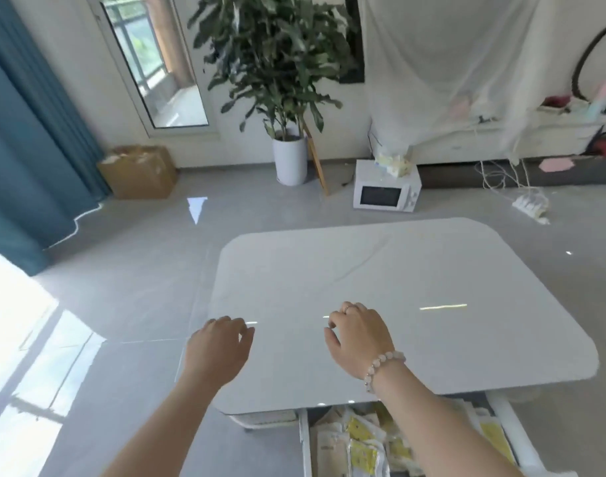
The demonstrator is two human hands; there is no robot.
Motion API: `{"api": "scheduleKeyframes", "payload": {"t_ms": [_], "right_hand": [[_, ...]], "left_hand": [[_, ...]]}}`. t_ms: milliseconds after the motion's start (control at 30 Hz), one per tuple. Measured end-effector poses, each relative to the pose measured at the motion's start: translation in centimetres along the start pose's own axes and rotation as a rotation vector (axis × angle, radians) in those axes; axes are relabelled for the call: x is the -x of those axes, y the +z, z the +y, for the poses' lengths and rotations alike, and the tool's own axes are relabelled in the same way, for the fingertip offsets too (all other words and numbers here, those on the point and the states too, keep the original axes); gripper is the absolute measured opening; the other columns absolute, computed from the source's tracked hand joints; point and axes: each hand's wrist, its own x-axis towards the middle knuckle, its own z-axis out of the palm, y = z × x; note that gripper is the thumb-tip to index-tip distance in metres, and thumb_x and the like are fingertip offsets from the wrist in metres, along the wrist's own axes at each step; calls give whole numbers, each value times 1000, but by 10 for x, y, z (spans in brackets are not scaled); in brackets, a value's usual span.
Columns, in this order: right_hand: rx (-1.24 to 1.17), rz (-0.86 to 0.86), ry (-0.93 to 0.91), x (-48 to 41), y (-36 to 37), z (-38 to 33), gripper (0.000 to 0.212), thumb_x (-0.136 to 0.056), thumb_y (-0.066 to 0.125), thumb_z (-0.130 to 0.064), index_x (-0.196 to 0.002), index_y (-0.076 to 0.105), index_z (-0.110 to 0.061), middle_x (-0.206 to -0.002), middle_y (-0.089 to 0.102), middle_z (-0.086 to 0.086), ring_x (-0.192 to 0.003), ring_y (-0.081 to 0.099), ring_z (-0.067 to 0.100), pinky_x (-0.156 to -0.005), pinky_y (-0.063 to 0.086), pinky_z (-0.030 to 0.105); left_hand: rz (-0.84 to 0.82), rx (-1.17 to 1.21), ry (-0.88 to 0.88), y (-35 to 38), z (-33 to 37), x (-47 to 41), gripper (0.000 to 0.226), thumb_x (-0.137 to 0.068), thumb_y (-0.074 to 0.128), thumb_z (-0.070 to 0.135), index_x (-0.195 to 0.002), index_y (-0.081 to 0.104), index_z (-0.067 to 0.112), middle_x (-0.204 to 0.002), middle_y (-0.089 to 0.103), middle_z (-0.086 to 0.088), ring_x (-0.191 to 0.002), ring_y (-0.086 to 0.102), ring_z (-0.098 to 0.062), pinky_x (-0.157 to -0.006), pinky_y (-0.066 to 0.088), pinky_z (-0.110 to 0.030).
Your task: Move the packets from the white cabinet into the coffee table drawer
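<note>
Left hand (pixel 219 346) and right hand (pixel 358 335) hovering empty over the coffee table (pixel 415 270).
Both are hanging with fingers loosely curled, gripping nothing; under the table's near edge the drawer (pixel 305 442) is standing open, yellow-and-white packets (pixel 361 452) lying piled inside.

Things are sitting on the grey floor (pixel 260 208).
A leafy plant (pixel 277 56) is growing in a white pot (pixel 290 160). A microwave (pixel 385 191) is sitting near it with tissues (pixel 394 165) lying on top. A cardboard box (pixel 138 172) is standing beside a blue curtain (pixel 29 149).
</note>
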Motion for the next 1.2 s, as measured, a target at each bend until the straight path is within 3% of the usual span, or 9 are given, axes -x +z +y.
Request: {"api": "scheduleKeyframes", "payload": {"t_ms": [133,300,533,733,1200], "right_hand": [[-30,5,-140,-8,-36,-71,33,-96,34,-29,-96,63,-13,-85,53,1,-98,56,23,-80,37,31],[45,-90,-376,-6,-58,-146,37,-97,31,-29,-104,62,-9,-109,62,8,-104,56,26,-83,38,32],[46,-50,-591,16,-57,-238,39,-96,30,-24,-110,63,-8,-116,62,9,-110,55,26,-90,39,33],[51,-63,-847,79,-35,-330,38,-96,30,-25,-112,61,-8,-116,61,9,-110,54,25,-92,39,35],[16,-88,-1395,273,20,-562,39,-97,34,-30,-108,64,-10,-110,65,10,-104,59,25,-87,43,33]], "left_hand": [[46,-20,-171,-52,-25,32,41,-99,32,41,-100,65,18,-104,64,-1,-102,58,-22,-78,42,-29],[89,-61,-330,-88,-60,79,44,-99,30,41,-98,66,16,-105,66,-4,-106,56,-24,-79,41,-30],[116,-98,-597,-105,-112,170,47,-100,27,40,-100,67,13,-106,65,-5,-108,55,-24,-78,40,-31],[172,-165,-798,-99,-159,271,48,-101,25,40,-100,67,17,-107,66,-3,-109,53,-23,-88,38,-32],[249,-117,-1335,-91,-291,534,46,-100,27,42,-108,64,17,-115,65,-4,-111,57,-24,-89,41,-33]]}}
